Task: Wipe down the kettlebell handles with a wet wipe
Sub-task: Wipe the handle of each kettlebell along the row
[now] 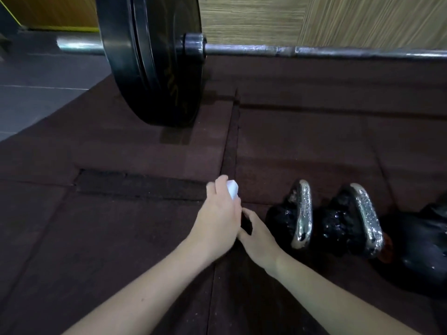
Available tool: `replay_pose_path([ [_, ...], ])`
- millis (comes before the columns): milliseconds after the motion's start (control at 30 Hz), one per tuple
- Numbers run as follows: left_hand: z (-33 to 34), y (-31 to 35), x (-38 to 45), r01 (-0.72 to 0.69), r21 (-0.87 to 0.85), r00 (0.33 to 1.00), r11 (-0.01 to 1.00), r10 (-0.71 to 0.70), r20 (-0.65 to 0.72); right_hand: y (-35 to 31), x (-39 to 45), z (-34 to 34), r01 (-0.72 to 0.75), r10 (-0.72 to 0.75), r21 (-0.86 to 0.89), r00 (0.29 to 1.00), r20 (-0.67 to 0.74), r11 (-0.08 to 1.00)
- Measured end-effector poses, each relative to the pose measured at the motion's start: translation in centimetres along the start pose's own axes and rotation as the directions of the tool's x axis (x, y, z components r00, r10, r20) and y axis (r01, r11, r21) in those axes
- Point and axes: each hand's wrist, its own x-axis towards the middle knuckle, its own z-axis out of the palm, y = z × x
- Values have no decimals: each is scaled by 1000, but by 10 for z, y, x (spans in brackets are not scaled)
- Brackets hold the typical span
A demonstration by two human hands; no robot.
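Note:
Two black kettlebells stand side by side on the floor mat, each with a shiny chrome handle: the nearer one (302, 213) and the farther one (362, 218). My left hand (217, 221) is left of them and grips a folded white wet wipe (232, 190), which pokes out above the fingers. My right hand (257, 238) is just beside it, thumb and fingers pinched on a small dark object (247, 224); what it is I cannot tell. Neither hand touches a kettlebell.
A loaded barbell lies across the back, its big black plate (154, 61) on the mat and its steel bar (326, 51) running right. A larger dark object (420, 252) sits at the right edge. The floor is dark rubber mat (121, 226) with raised seams.

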Motion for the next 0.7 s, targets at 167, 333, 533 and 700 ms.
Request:
replay_pose_path([
  [167, 15, -5, -70, 240, -353, 965, 904, -260, -12, -3, -2, -1, -30, 30, 3, 999, -20, 1000],
  [333, 8, 0, -59, 164, -241, 979, 957, -187, -78, 3, 1, -1, -32, 32, 17, 999, -19, 999],
  [533, -21, 35, 44, 68, 394, 962, 917, -164, 216, -1, -1, 1, -13, 13, -24, 1000, -2, 1000],
  [700, 1, 16, -3, 189, 0, 982, 982, -188, -31, 1, -2, 2, -4, 5, -63, 1000, 4, 998],
])
